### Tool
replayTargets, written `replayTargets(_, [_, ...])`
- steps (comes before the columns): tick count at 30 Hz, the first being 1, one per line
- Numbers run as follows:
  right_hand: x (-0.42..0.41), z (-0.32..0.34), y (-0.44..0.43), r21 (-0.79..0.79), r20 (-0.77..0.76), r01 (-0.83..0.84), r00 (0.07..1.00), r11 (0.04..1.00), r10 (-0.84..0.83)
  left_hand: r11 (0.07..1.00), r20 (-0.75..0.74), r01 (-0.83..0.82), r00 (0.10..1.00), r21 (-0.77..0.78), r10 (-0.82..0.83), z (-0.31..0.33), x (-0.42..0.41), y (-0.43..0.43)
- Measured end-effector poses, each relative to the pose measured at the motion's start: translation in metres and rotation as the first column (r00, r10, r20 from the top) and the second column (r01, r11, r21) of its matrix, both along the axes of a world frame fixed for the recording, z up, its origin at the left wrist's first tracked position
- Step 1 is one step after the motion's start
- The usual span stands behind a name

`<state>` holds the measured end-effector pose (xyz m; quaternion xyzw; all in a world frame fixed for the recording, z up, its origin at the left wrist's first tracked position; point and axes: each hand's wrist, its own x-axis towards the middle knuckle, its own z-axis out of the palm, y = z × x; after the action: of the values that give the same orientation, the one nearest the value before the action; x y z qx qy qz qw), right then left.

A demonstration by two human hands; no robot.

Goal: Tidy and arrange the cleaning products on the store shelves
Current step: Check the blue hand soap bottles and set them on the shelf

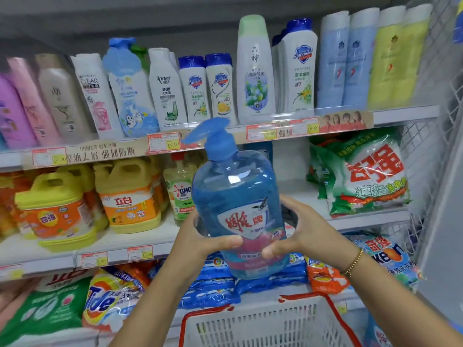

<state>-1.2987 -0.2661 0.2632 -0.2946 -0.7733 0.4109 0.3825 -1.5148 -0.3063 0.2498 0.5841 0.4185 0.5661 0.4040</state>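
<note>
A large blue pump bottle (235, 186) of detergent is held up in front of the middle shelf (305, 194). My left hand (200, 236) grips its lower left side, thumb across the label. My right hand (298, 229) grips the lower right side, with a gold bracelet on that wrist. The bottle stands nearly upright, its pump head pointing left. Behind it on the middle shelf is a bare gap between the OMO bottle (179, 191) and the green detergent bags (360, 176).
Yellow jugs (130, 196) fill the middle shelf's left. Shampoo and body-wash bottles (253, 71) line the top shelf. Washing-powder bags (107, 299) lie on the bottom shelf. A white basket with red handles (265, 324) sits below my arms. Wire mesh (426, 136) closes the right side.
</note>
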Motion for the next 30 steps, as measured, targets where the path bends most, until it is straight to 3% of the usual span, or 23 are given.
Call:
replayTargets(4, [-0.011, 0.006, 0.0, 0.007, -0.027, 0.007, 1.0, 1.0, -0.007, 0.998, 0.205, 0.054, 0.977, 0.035, -0.06, -0.003, -0.01, 0.009])
replayTargets(7, [-0.028, 0.005, -0.006, 0.081, -0.148, 0.19, 0.973, 0.978, -0.177, 0.994, 0.36, 0.093, 0.927, 0.05, -0.105, 0.003, -0.015, 0.016])
replayTargets(9, [-0.045, -0.002, -0.012, 0.171, -0.266, 0.389, 0.903, 0.905, -0.338, 0.998, 0.464, 0.055, 0.883, 0.041, -0.068, 0.005, -0.018, 0.021])
replayTargets(11, [-0.061, -0.013, -0.013, 0.307, -0.308, 0.486, 0.865, 0.818, -0.397, 1.0, 0.557, 0.004, 0.83, 0.027, -0.019, 0.009, -0.021, 0.027])
replayTargets(13, [-0.072, -0.027, -0.005, 0.468, -0.261, 0.486, 0.874, 0.738, -0.41, 1.0, 0.625, -0.019, 0.781, 0.017, 0.005, 0.013, -0.022, 0.03])
replayTargets(16, [-0.082, -0.04, 0.011, 0.585, -0.201, 0.437, 0.894, 0.683, -0.4, 1.0, 0.678, -0.017, 0.735, 0.004, 0.009, 0.018, -0.022, 0.027])
replayTargets(22, [-0.085, -0.037, 0.026, 0.641, -0.223, 0.388, 0.92, 0.662, -0.323, 0.999, 0.647, -0.047, 0.762, -0.009, 0.042, 0.018, -0.031, 0.024])
replayTargets(28, [-0.093, -0.011, 0.011, 0.616, -0.273, 0.38, 0.925, 0.69, -0.265, 0.977, 0.518, -0.113, 0.855, 0.183, 0.002, 0.027, -0.042, 0.014])
replayTargets(30, [-0.09, 0.001, 0.007, 0.548, -0.306, 0.343, 0.931, 0.763, -0.199, 0.964, 0.475, -0.076, 0.878, 0.255, -0.056, 0.031, -0.043, 0.012])
